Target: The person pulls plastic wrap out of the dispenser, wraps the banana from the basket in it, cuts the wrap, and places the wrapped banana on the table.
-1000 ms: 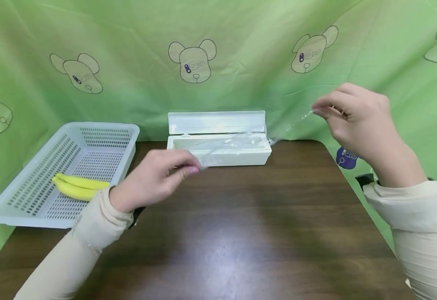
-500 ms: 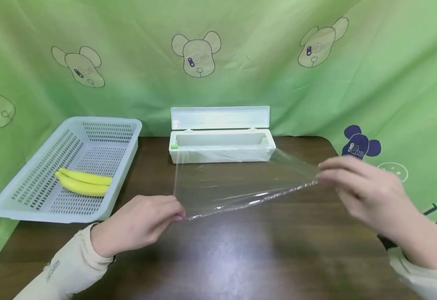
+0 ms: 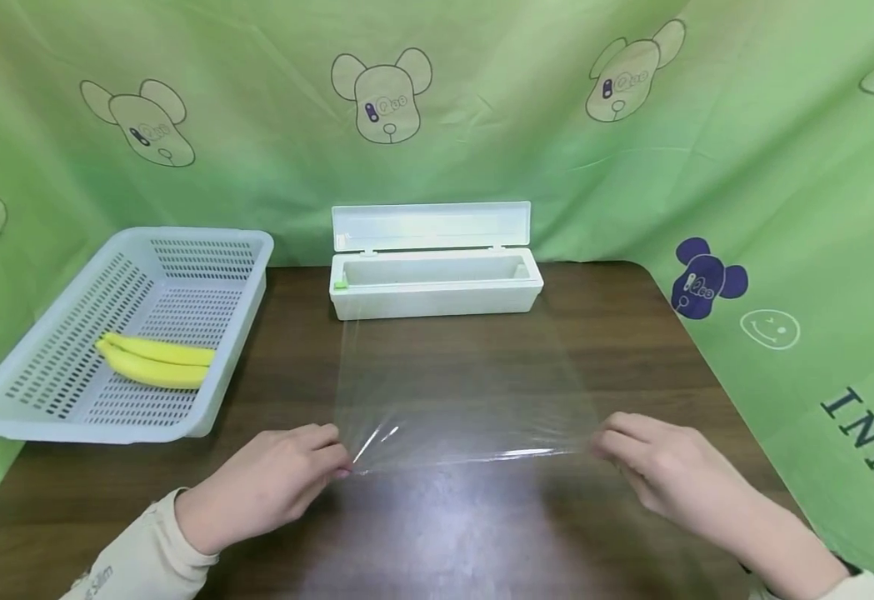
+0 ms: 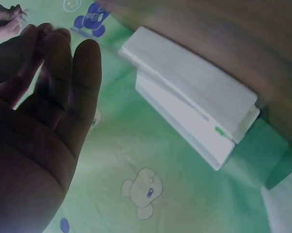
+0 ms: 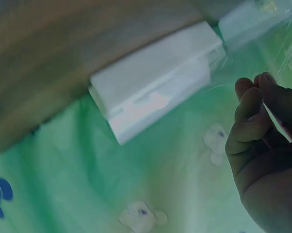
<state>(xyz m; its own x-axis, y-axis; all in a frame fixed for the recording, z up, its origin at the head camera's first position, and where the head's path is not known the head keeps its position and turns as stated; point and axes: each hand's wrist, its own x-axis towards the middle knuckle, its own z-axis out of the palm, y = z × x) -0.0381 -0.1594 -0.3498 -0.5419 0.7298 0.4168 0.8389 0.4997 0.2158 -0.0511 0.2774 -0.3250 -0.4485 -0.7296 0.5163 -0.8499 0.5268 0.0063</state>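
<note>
A sheet of clear plastic wrap point(image 3: 459, 392) stretches from the white wrap dispenser box point(image 3: 437, 302) toward the near side of the table. My left hand point(image 3: 272, 483) pinches its near left corner between thumb and fingers. At the near right corner, my right hand point(image 3: 676, 475) pinches the film the same way. The dispenser's lid point(image 3: 432, 227) stands raised at the back, and a small green piece point(image 3: 342, 284) shows at its left end. In the left wrist view, the left hand point(image 4: 43, 111) has thumb and fingertips together; the right hand point(image 5: 267, 141) does likewise in its own view.
A pale plastic basket point(image 3: 230, 333) stands at the left with yellow bananas point(image 3: 155, 362) in it. The brown wooden table point(image 3: 437, 533) is bounded at the back and sides by a green curtain point(image 3: 496, 167) printed with bear heads.
Both hands have come down and toward the near side, drawing the film out of the dispenser. Bunched and slanted earlier, the film now lies spread wide and flatter between the hands.
</note>
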